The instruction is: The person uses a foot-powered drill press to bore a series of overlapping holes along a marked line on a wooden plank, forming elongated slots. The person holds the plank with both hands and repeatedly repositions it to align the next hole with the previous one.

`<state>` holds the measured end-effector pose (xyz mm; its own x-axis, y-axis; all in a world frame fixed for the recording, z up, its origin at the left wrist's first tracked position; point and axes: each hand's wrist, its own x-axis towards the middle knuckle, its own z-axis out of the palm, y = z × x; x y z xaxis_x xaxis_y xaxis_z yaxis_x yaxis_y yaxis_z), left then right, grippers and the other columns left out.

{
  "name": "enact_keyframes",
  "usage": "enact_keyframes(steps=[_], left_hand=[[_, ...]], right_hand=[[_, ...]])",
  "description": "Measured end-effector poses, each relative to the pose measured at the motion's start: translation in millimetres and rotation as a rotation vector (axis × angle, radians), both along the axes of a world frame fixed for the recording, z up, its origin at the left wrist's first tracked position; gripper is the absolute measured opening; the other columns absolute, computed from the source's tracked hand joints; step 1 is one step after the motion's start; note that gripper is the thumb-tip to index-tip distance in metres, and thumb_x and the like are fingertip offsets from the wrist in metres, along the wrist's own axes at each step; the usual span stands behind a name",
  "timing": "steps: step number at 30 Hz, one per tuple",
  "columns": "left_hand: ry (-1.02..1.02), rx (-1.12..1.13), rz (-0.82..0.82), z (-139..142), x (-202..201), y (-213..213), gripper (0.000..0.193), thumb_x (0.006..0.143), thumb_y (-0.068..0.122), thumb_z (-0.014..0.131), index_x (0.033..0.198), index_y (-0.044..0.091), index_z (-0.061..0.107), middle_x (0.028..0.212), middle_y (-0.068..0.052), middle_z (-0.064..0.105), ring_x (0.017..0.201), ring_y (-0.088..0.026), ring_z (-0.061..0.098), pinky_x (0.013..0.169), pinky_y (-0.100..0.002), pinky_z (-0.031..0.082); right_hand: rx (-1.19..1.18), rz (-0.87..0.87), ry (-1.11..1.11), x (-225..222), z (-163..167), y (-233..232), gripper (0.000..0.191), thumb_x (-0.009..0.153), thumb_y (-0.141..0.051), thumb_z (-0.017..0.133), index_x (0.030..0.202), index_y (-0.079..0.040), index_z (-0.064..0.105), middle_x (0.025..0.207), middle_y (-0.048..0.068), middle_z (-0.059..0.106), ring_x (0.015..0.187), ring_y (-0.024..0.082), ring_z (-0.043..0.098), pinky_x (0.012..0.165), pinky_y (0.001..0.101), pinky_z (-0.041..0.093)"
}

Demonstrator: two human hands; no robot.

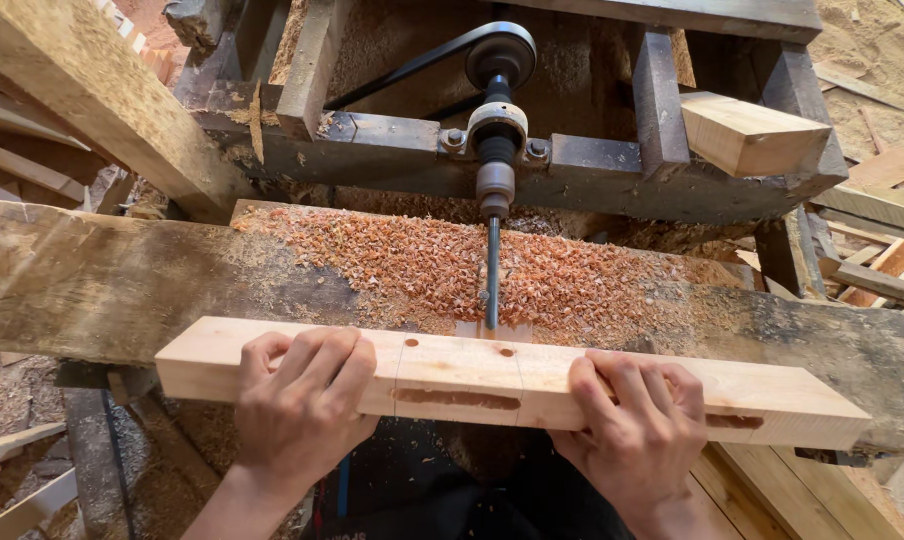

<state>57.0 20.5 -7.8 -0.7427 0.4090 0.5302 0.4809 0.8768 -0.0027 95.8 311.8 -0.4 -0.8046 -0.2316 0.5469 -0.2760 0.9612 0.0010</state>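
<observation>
A long pale rectangular wooden beam (472, 375) lies across the middle of the view, on a wide, worn and dark wooden plank (122, 285) that serves as the bench of the machine. The beam shows 2 long slots cut in the side that faces the person, 1 near the centre and 1 near the right end, and 1 small round hole on its top face, between thin pencil lines.

The left hand (297, 405) grips the beam left of the centre; its fingers (317, 355) are curled over the top face and clenched on the wood. The right hand (637, 430) grips the beam right of the centre in the same way, with fingers (622, 385) bent over the upper edge and partly covering the right slot. The thumbs are hidden under the beam, so I cannot tell how they press.

A thin dark steel drill bit (492, 270) points toward the far edge of the beam, and its tip seems to touch the wood there. The bit sits in a grey metal chuck and spindle (495, 150), with a black pulley (500, 55) and a black drive belt (402, 65) behind it.

A wide heap of reddish-brown wood chips (412, 260) covers the plank behind the beam. A short pale wooden block (752, 130) rests on the dark frame at the upper right.
</observation>
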Motion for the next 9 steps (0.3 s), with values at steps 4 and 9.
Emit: enact_keyframes(steps=[4, 9], left_hand=[[-0.046, -0.015, -0.020, 10.2, -12.9, 3.8, 0.005, 0.086, 0.012, 0.070, 0.089, 0.016, 0.069, 0.085, 0.004, 0.071, 0.086, -0.014, 0.068, 0.080, -0.039, 0.047], [-0.260, -0.032, -0.052, 34.8, -30.6, 10.9, 0.030, 0.071, 0.038, 0.083, 0.081, 0.013, 0.067, 0.076, -0.002, 0.069, 0.074, -0.018, 0.066, 0.070, -0.040, 0.046]], right_hand=[[-0.006, 0.000, -0.131, -7.5, 11.5, 1.6, 0.038, 0.060, -0.037, 0.083, 0.087, -0.014, 0.069, 0.081, 0.001, 0.067, 0.080, 0.020, 0.066, 0.082, 0.0423, 0.045], [0.013, -0.039, -0.350, -25.7, 32.9, -2.6, 0.046, 0.056, -0.041, 0.090, 0.084, -0.013, 0.066, 0.077, 0.003, 0.065, 0.080, 0.021, 0.066, 0.076, 0.0415, 0.044]])
